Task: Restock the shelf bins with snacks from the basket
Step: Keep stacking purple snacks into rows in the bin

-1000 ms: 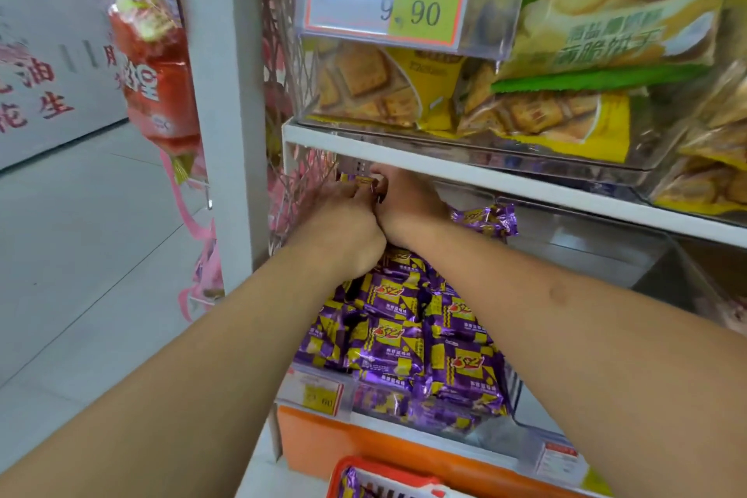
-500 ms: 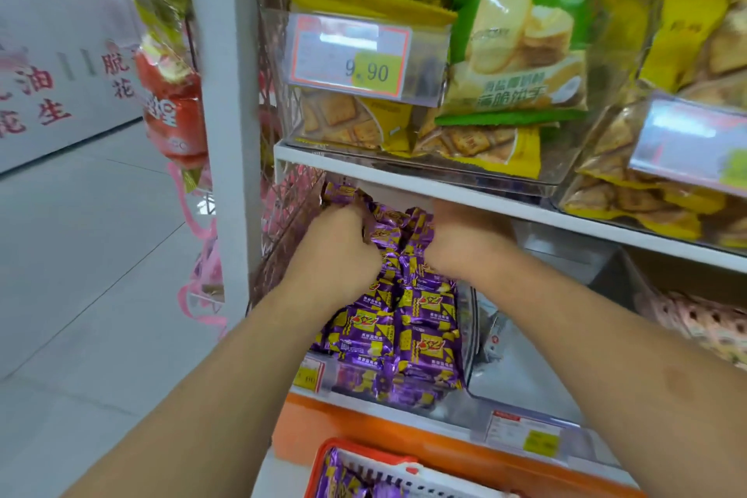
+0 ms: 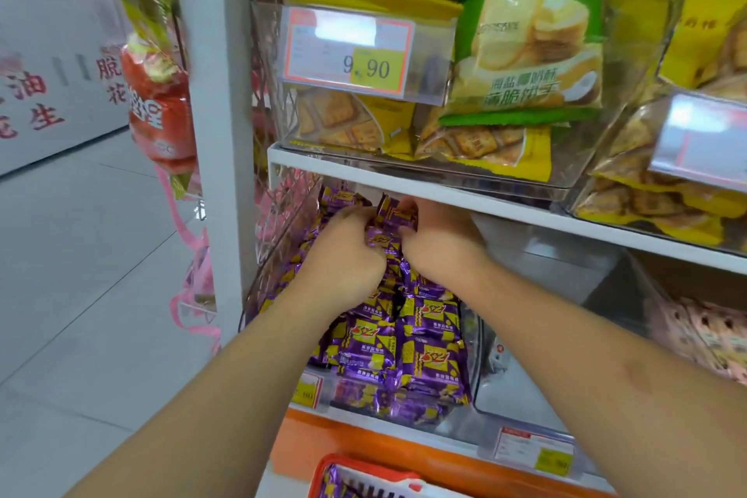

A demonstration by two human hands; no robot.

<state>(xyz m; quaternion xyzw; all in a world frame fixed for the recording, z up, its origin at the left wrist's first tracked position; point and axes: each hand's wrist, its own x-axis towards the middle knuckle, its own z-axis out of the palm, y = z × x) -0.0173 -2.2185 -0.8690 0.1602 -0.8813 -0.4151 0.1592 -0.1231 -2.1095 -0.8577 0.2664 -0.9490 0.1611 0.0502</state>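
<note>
Both forearms stretched forward and up into clear bin (image 3: 279, 255) under white shelf (image 3: 505, 210). Left hand (image 3: 343, 251) knuckles up, fingers curled into purple snack packets (image 3: 404, 340), gripping some. Right hand (image 3: 440, 243) close beside, fingers curled over one packet at back of pile. Red basket (image 3: 364, 467) at bottom edge, more purple packets inside.
</note>
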